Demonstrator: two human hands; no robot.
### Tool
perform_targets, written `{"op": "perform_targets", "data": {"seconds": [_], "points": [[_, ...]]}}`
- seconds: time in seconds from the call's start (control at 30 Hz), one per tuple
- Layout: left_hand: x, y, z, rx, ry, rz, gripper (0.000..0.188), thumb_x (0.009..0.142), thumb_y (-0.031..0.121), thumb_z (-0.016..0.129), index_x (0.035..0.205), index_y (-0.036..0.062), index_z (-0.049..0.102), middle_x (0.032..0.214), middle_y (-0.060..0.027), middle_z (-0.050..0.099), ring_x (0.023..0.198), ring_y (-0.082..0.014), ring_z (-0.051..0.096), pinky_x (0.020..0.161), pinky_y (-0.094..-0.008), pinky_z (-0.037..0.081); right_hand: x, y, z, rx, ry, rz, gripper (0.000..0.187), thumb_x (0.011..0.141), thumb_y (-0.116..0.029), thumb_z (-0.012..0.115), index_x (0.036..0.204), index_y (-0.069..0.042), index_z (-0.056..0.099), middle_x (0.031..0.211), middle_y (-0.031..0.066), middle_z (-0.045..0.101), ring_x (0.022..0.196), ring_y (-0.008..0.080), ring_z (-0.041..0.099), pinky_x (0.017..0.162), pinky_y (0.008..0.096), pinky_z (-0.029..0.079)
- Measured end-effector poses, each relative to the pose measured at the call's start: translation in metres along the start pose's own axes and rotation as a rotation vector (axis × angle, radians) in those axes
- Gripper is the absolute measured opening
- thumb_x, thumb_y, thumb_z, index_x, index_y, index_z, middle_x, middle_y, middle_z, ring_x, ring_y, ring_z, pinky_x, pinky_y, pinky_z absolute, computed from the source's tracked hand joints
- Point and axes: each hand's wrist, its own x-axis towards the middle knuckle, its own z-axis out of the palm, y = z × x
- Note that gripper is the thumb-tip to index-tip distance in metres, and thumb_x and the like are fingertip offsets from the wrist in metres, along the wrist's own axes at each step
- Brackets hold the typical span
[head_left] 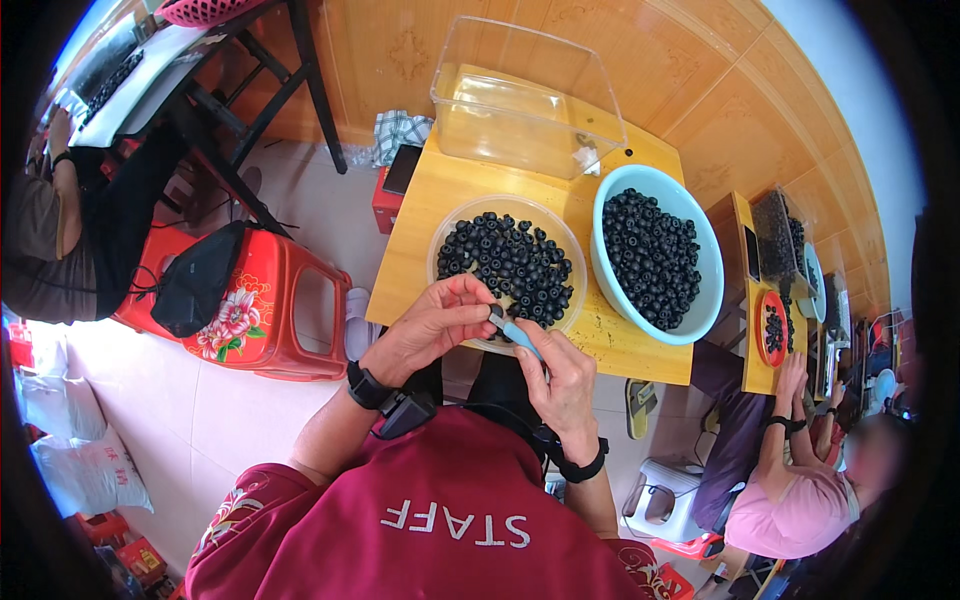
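Note:
Near the front of the yellow table (405,265), my left hand (440,320) pinches a small round black rubber part (496,311) between thumb and fingers. My right hand (562,385) is closed around the light blue handle of a small trimming knife (522,339); its metal tip touches or nearly touches the part. Just beyond my hands sits a shallow clear round tub (434,258) with many black ring-like parts (505,250) in it. To its right stands a light blue basin (712,300) heaped with similar black parts (650,255).
A clear rectangular bin (530,95) stands at the table's back, near the wood-panelled wall. Left is a red stool (245,310) with a black bag (203,278) on it. On the right, a person in pink (790,505) works at another table with a red tray (771,330).

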Motion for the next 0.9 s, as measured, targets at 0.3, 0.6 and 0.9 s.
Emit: {"op": "perform_targets", "data": {"seconds": [0.3,0.6,0.9], "points": [[-0.002,0.000,-0.002,0.027,0.007,0.005,0.012,0.082,0.003,0.062,0.093,0.0055,0.056,0.089,-0.0033,0.061,0.078,-0.0134,0.063,0.072,-0.0237,0.053,0.001,-0.001,0.000,-0.027,0.008,0.011,0.023,0.078,-0.010,0.064,0.101,-0.006,0.064,0.062,0.0080,0.050,0.049,0.0216,0.051,0.046,0.0326,0.041],[-0.002,0.000,-0.003,0.014,0.016,0.007,0.012,0.082,0.002,0.062,0.092,0.0054,0.056,0.089,-0.0041,0.062,0.077,-0.0132,0.063,0.071,-0.0240,0.053,-0.001,0.000,0.003,-0.015,-0.009,0.011,0.024,0.078,-0.011,0.064,0.102,-0.006,0.063,0.063,0.0083,0.050,0.050,0.0218,0.052,0.047,0.0333,0.041],[-0.007,0.004,0.006,-0.009,-0.132,-0.071,0.012,0.080,0.003,0.064,0.090,0.0044,0.057,0.087,-0.0048,0.062,0.075,-0.0128,0.062,0.068,-0.0235,0.052,0.004,0.034,0.008,-0.088,0.094,0.111,0.020,0.082,-0.011,0.059,0.101,-0.005,0.063,0.068,0.0100,0.057,0.056,0.0267,0.057,0.051,0.0345,0.043]]}}
